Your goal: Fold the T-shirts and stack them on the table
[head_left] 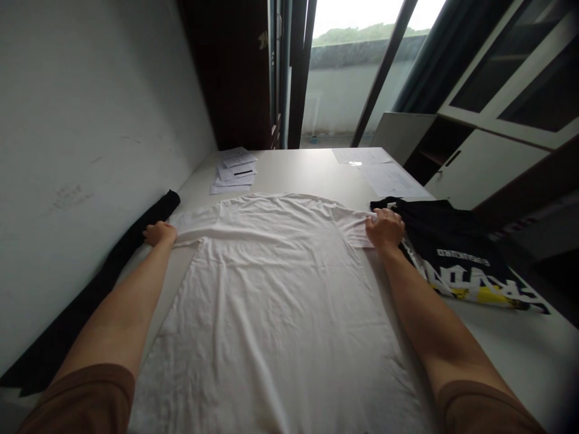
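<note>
A white T-shirt (284, 289) lies spread flat on the table, its collar end away from me and its body running towards me with several creases. My left hand (160, 233) is closed on the end of the left sleeve, which is pulled out sideways. On the opposite side my right hand (385, 228) grips the end of the right sleeve, fingers curled over the edge. Dark folded T-shirts (456, 241) with white and yellow print lie right beside my right hand. Close to my left hand, a long black cloth (122, 253) runs along the wall.
Paper sheets (235, 170) are stacked at the far left of the white table (294, 172). More sheets (389, 179) lie flat at the far right. A wall (90, 120) borders the left side; a cabinet (493, 169) and a glass door (348, 78) stand beyond.
</note>
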